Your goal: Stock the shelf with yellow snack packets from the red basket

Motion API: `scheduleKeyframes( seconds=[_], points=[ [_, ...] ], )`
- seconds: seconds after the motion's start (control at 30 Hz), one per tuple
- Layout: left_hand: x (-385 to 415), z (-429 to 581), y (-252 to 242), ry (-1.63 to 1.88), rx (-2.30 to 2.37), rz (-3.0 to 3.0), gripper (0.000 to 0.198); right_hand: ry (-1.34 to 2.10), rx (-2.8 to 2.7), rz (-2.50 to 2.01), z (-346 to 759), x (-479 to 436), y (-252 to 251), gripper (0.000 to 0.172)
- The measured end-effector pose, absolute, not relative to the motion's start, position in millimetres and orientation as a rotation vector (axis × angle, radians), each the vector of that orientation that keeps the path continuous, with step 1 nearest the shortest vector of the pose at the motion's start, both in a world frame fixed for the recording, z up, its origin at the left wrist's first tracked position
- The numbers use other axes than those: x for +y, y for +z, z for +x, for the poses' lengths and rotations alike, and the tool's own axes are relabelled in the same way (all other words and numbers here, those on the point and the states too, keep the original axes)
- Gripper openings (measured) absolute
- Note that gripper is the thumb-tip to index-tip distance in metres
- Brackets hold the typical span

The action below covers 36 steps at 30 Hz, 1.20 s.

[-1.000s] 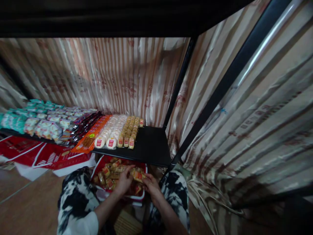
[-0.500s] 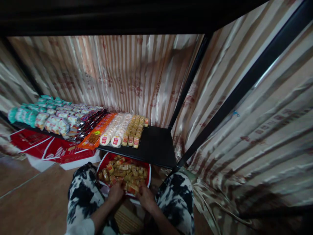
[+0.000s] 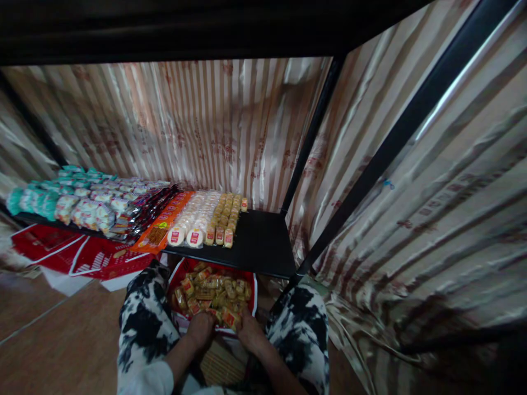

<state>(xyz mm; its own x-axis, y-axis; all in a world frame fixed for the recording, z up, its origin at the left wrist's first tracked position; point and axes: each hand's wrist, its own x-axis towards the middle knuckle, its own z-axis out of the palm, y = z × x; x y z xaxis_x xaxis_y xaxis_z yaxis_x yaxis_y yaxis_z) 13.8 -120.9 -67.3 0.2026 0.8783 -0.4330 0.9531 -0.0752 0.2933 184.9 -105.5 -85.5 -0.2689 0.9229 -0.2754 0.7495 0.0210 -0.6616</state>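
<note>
Wrapped snack [image 3: 231, 319] held in the right hand [image 3: 250, 331] at the near side of a red box [image 3: 255, 297]

The wrapped snack, a short, blocky piece in clear, glossy film with a reddish label, is held slantwise by the fingers of the right hand, above the near part of the box. The left hand [image 3: 201, 328] is curled at the near rim; whether anything is gripped by it cannot be told. The box, red inside with a smooth white rim, is filled with a loose heap [image 3: 214, 289] of similar golden, crinkly pieces. It is flanked by trousers [image 3: 148, 315] of black-and-white blotched cloth.

Beyond the box, a flat black shelf [image 3: 265, 241] is lined with small yellow blocks [image 3: 222, 216], white discs [image 3: 195, 237] in clear film, a flat orange bag [image 3: 164, 225], shiny dark packets [image 3: 150, 213] and puffy teal packets [image 3: 37, 200]. Behind these, a satiny striped curtain [image 3: 197, 120] is hung in folds.

Compared with one second ago, both hands have been drawn back from the middle of the box to its near side, and more of the heap is uncovered. The rows on the shelf are left unchanged.
</note>
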Motion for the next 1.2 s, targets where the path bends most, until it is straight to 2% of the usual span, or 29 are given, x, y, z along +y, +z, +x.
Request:
scheduleKeyframes(
  seconds=[0.5, 0.77, 0.9, 1.03, 1.2],
  points=[
    [-119, 23, -78, -0.263, 1.526, 2.086, 0.028, 0.939, -2.141, -1.951, 201, -109, -94, 0.035],
    [-116, 19, -75, -0.2, 1.562, 1.917, 0.029, 1.094, -2.011, -1.923, 201, -108, -75, 0.026],
    [-109, 17, -49, 0.049, 1.498, 1.827, 0.023, 1.376, -1.712, -1.614, 211, -97, -55, 0.026],
    [-87, 26, -12, 0.554, 1.509, 1.516, 0.036, 1.596, -1.276, -1.289, 208, -67, -25, 0.045],
    [-43, 49, 25, 0.99, 1.319, 1.23, 0.05, 1.451, -0.999, -1.192, 192, -24, -4, 0.057]
  ],
)
